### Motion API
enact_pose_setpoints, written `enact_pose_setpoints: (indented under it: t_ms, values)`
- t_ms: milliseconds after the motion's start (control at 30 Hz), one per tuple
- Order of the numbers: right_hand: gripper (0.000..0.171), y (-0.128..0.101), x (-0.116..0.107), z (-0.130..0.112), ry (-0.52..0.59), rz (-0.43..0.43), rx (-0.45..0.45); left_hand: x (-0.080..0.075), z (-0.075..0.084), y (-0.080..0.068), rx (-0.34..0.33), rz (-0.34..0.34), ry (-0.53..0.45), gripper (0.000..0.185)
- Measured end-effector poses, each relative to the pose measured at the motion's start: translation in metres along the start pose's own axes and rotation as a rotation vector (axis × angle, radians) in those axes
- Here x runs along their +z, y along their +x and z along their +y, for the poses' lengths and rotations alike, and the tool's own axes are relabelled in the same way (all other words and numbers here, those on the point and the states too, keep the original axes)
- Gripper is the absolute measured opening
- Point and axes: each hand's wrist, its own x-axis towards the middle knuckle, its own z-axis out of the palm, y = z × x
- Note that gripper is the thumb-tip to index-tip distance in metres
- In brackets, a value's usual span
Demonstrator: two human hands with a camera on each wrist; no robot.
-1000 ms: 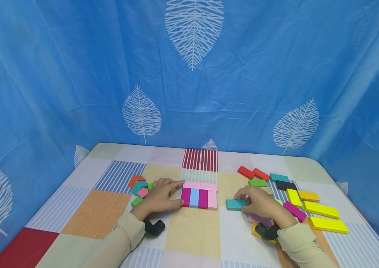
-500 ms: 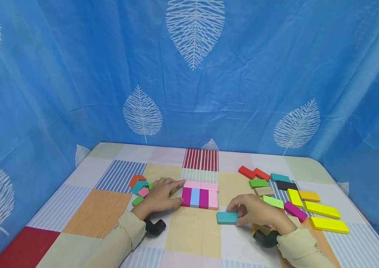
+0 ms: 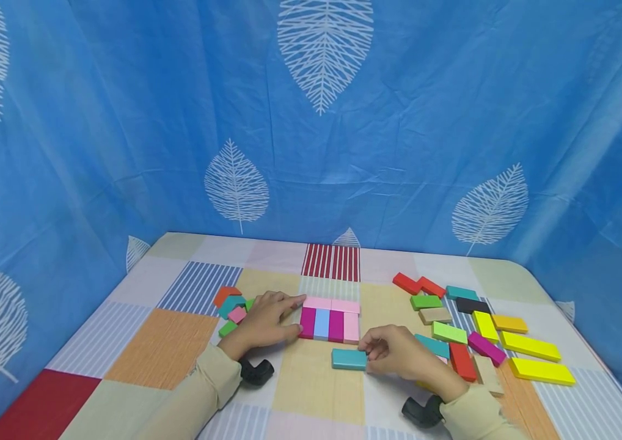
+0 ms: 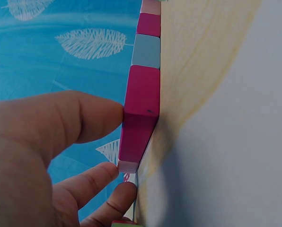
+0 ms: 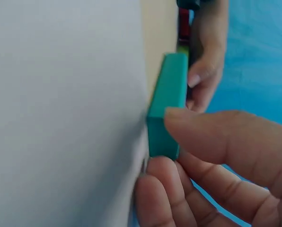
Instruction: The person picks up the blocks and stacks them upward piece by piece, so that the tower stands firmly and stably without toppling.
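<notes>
Teal and glossy, a block is held on or just over the patchwork-covered desk, which of the two cannot be told, on the near side of a tight rectangle of blocks. Only its right end is pinched by the fingers of the right hand, drawn in close around it, apparently so that the other end is left unobstructed. Along the rectangle's left side, the left hand is spread wide, touching near and far corners with nothing gripped; the pink, magenta and blue pieces are probably braced against sliding that way. To the right, loose bars are scattered, perhaps for easy reach; past the left hand, smaller blocks are clustered. Behind, a blue curtain is hung.
</notes>
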Motion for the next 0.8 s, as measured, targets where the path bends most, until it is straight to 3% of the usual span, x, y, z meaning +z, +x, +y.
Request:
enact_pose_setpoints:
  t_ms: [233, 800]
  values:
    - [0.020, 0.010, 0.016, -0.007, -0.096, 0.057, -0.085, -0.002, 0.000, -0.001, 0.008, 0.000, -0.007, 0.073]
    - [0.016, 0.036, 0.036, -0.031, -0.210, 0.102, -0.094, -0.003, 0.002, -0.001, 0.002, 0.000, 0.005, 0.066]
